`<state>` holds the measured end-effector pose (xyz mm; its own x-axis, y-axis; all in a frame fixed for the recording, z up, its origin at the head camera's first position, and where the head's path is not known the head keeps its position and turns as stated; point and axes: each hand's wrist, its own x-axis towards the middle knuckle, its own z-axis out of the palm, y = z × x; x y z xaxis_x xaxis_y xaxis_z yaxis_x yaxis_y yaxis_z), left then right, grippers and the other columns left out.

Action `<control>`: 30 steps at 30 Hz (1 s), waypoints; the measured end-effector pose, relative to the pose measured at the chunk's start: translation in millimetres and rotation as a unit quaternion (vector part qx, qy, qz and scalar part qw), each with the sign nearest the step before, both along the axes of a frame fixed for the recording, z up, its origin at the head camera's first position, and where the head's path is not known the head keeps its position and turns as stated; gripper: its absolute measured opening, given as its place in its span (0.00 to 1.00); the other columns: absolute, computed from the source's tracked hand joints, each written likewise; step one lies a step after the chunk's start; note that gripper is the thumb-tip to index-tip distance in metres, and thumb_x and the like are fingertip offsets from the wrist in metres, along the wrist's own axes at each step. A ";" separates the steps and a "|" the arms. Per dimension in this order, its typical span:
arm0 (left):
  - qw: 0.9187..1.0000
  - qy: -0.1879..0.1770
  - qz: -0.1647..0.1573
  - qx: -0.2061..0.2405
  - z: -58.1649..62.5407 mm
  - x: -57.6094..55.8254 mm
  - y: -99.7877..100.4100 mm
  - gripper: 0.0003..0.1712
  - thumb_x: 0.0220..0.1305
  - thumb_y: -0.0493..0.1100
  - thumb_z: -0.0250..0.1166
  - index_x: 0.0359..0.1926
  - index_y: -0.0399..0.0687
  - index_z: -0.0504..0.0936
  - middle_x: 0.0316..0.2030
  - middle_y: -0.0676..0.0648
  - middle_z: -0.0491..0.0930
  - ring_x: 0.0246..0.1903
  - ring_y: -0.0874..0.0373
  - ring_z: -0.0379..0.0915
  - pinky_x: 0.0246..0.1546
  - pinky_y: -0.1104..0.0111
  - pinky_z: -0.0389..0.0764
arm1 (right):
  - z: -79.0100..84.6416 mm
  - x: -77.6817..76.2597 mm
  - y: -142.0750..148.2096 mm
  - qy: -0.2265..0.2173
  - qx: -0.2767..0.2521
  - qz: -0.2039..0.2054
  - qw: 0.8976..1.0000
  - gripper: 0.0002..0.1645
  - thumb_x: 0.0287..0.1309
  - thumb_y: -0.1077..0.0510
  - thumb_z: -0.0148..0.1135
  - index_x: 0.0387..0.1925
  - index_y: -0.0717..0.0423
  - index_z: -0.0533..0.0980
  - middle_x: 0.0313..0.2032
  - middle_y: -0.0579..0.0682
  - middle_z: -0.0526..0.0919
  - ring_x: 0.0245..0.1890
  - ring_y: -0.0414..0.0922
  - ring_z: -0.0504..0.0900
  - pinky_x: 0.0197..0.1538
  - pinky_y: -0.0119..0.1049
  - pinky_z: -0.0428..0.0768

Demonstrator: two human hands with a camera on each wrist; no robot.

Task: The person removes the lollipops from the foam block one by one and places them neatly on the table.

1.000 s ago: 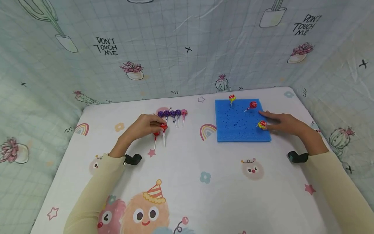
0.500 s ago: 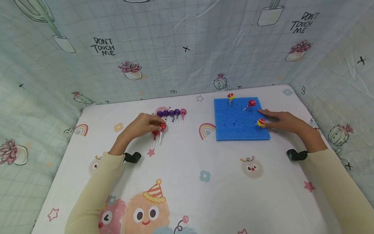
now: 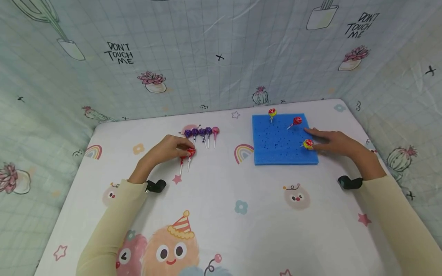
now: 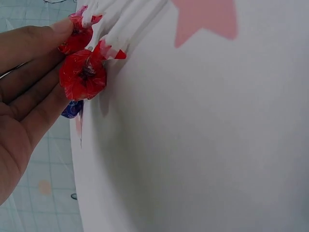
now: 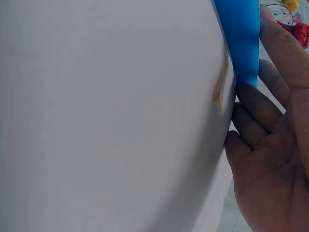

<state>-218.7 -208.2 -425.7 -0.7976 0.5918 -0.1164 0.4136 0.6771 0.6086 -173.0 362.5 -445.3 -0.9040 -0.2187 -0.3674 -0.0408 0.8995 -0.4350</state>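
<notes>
My left hand [image 3: 170, 148] pinches a red lollipop [image 3: 191, 152] between thumb and fingers, its white stick pointing toward me. Just left of it lies a second red lollipop [image 3: 182, 159], its head partly hidden by the fingers. In the left wrist view the thumb presses the upper lollipop [image 4: 78, 38], with the other red one [image 4: 83, 76] close by. My right hand [image 3: 333, 142] rests at the right edge of a blue foam block [image 3: 276, 153], fingers extended. Its lower fingertip is beside a yellow-and-red lollipop [image 3: 308, 144] stuck in the foam.
Behind the left hand, several purple lollipops [image 3: 202, 132] and one pink lollipop [image 3: 215, 131] lie in a row. A red lollipop [image 3: 297, 121] and another yellow-and-red lollipop [image 3: 272, 112] stand in the foam. A patterned cloth wall [image 3: 193, 57] rises behind the table.
The pinched red lollipop has shifted slightly left and toward me, and its stick has swung left, closer to the other red one. The right hand has stayed at the foam.
</notes>
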 end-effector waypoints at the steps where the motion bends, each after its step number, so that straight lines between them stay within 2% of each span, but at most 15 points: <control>1: 1.000 0.001 -0.002 0.001 0.1 -0.3 0.0 0.13 0.64 0.34 0.70 0.50 0.46 0.89 0.45 0.46 0.87 0.37 0.57 0.81 0.40 0.64 0.80 | 1.0 0.1 -0.2 0.000 -0.001 -0.001 1.000 0.52 0.65 0.35 0.64 0.80 0.49 0.53 0.76 0.70 0.51 0.73 0.76 0.47 0.66 0.77 0.53; 8: 1.000 0.012 -0.007 0.001 -1.0 -2.8 -1.7 0.13 0.64 0.35 0.70 0.49 0.45 0.88 0.45 0.46 0.87 0.40 0.56 0.80 0.40 0.66 0.79 | 3.0 -0.9 -1.1 -0.008 -0.003 -0.004 1.000 0.53 0.64 0.34 0.64 0.80 0.48 0.52 0.76 0.69 0.50 0.73 0.76 0.46 0.66 0.77 0.53; 15: 1.000 -0.010 -0.005 -0.010 -2.4 -6.4 -1.9 0.12 0.66 0.39 0.70 0.50 0.47 0.89 0.47 0.47 0.87 0.41 0.55 0.78 0.43 0.62 0.79 | 2.6 -0.2 -1.6 -0.011 -0.004 -0.007 1.000 0.53 0.65 0.34 0.63 0.80 0.49 0.52 0.76 0.70 0.50 0.73 0.76 0.46 0.66 0.77 0.53; 30: 1.000 -0.012 -0.012 -0.008 -0.5 -9.2 -2.5 0.13 0.65 0.39 0.72 0.51 0.47 0.89 0.46 0.47 0.87 0.44 0.54 0.79 0.46 0.60 0.80 | 5.7 0.0 -2.4 -0.006 -0.007 -0.004 1.000 0.52 0.65 0.35 0.63 0.80 0.50 0.53 0.75 0.70 0.51 0.73 0.76 0.47 0.66 0.77 0.55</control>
<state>-228.0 -210.7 -426.1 -0.7805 0.6081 -0.1451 0.4148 0.6774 0.6075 -173.0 360.2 -439.6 -0.9013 -0.2163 -0.3753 -0.0284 0.8940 -0.4471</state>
